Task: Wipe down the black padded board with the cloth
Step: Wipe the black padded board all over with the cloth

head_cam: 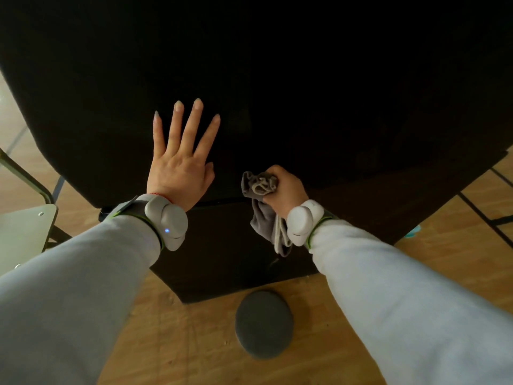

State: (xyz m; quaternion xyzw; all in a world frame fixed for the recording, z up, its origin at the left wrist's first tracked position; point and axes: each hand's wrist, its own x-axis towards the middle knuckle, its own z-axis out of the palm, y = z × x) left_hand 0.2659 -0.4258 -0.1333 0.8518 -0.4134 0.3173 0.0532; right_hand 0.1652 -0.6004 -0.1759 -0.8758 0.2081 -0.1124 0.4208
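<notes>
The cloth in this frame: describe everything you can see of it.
The cloth is grey, soft-looking fabric with a pale cord or edging looped through it. It is bunched into a wad in the right hand, whose fingers curl round it; a loose tail hangs below the hand. The wad sits at the lower edge of the black padded board; contact is unclear.

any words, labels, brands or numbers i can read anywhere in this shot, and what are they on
There is no readable text.
The black padded board and the cloth are plain.
The left wrist device shows only a small blue light. The right wrist device and the grey round object on the floor are unmarked.
</notes>
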